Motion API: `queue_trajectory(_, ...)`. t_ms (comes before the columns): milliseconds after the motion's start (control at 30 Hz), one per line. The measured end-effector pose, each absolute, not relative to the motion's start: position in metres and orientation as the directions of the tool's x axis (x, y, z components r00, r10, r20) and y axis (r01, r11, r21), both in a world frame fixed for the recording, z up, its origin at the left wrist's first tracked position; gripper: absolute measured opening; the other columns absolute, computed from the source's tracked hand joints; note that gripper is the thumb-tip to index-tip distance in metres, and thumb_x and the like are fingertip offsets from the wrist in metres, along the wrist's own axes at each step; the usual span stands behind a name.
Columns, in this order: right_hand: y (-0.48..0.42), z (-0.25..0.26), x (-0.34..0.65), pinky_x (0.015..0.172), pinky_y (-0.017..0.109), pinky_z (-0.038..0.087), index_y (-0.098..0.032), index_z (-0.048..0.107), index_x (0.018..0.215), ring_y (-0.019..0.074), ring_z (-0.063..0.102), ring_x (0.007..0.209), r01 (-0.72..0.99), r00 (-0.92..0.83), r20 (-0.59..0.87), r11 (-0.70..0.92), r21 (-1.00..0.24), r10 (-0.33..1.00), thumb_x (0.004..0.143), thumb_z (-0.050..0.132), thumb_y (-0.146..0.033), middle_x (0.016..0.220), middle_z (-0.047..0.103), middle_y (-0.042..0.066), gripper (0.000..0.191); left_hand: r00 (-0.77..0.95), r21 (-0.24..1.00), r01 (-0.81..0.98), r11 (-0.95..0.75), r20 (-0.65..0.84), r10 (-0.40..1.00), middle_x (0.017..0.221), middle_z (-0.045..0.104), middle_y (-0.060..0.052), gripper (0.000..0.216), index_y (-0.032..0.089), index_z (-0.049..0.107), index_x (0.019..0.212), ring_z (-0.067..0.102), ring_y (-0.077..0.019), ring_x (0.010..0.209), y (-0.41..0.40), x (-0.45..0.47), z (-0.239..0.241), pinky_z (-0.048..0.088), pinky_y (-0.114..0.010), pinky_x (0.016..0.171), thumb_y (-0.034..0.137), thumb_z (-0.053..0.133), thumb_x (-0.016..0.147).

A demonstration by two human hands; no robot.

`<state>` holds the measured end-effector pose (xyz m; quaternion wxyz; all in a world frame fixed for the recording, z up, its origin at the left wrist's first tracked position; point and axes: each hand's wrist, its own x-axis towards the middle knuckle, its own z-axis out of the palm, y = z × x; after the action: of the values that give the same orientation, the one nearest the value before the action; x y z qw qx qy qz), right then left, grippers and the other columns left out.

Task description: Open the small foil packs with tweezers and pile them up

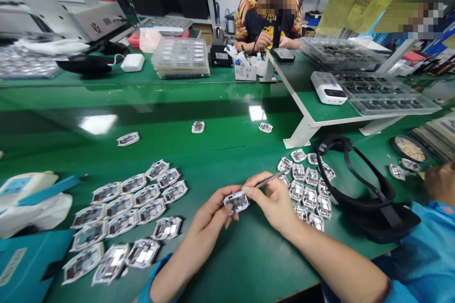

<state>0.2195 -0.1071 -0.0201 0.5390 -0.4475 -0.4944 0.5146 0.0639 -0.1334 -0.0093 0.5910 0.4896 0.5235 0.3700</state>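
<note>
My left hand (209,220) pinches a small white-framed circuit part (237,201) between its fingertips above the green bench. My right hand (273,201) is closed round thin metal tweezers (270,179), whose near end meets the part's right edge. To the left lie several like parts (124,220) in loose rows. Another cluster of such parts (309,189) sits just right of my right hand.
A black head strap on a dark base (359,189) lies at the right. A white shelf (313,113) carries clear trays and a white device. Across the bench a person in a patterned shirt (266,19) works. Three single parts lie mid-bench. Teal and white items sit left.
</note>
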Motion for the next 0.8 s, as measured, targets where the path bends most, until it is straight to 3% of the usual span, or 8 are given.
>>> queue_trajectory(633,-0.1079,-0.0206,0.2180,0.065,0.028,0.051,-0.020,0.067,0.073,0.0161,0.063,0.068,-0.162,-0.047,0.093,0.085,-0.983,0.994,0.074,0.073,-0.025,0.072,0.068,0.001,0.008,0.223,0.956,0.095,0.279,-0.293,0.930,0.063,0.057,0.001,0.045,0.009,0.059,0.118,0.044,-0.0136,0.057,-0.1288,0.0570,-0.0103,0.034,-0.025,0.054,0.041,0.053,0.086)
queue_trajectory(800,-0.1085,-0.0214,0.2189,0.068,0.027,0.051,-0.019,0.069,0.077,0.0160,0.065,0.070,-0.116,-0.027,0.085,0.081,-0.990,0.996,0.076,0.072,-0.026,0.074,0.070,0.001,0.008,0.169,0.937,-0.070,0.343,-0.328,0.930,0.063,0.060,0.000,0.043,0.009,0.062,0.115,0.045,-0.0135,0.057,-0.1284,0.0586,-0.0076,0.034,-0.025,0.053,0.039,0.055,0.085)
